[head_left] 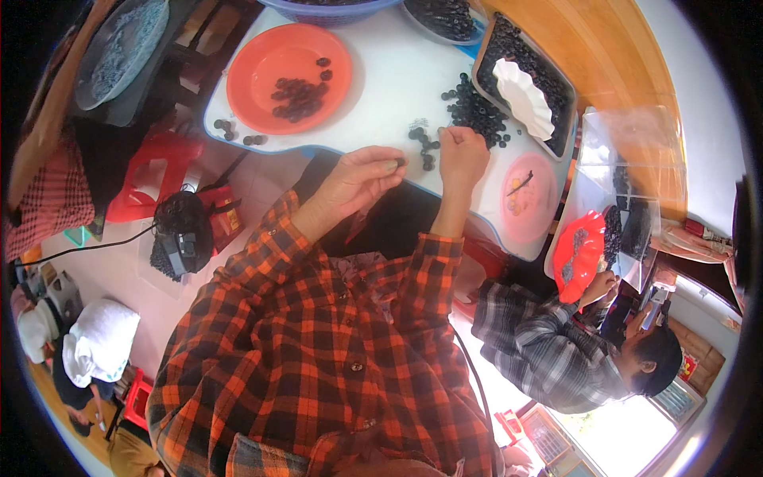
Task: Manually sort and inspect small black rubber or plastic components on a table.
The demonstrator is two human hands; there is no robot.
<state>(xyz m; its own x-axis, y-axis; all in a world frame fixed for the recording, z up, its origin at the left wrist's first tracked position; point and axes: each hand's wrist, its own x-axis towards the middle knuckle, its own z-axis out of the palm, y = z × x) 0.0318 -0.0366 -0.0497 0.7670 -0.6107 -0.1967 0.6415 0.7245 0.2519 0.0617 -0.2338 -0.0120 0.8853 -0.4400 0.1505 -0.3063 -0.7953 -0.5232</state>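
Note:
My left hand (pixel 358 181) is over the near edge of the white table (pixel 389 87), thumb and fingertips pinched on a small dark round piece (pixel 399 162). To its right, my right hand (pixel 463 159) is closed with fingertips together above the tabletop; whatever it may hold is too small to make out. Beside its fingers lie a few loose black ring-like pieces (pixel 426 148). Just beyond and to the right spreads a larger heap of similar black pieces (pixel 478 110).
An orange-red basin (pixel 246 79) with dark pieces stands on the left. A black-filled tray (pixel 479 75) carries a white scalloped dish (pixel 523 99). A pink plate (pixel 513 171) sits at the right. Beyond it, a co-worker (pixel 556 350) is beside a red scalloped dish (pixel 580 246).

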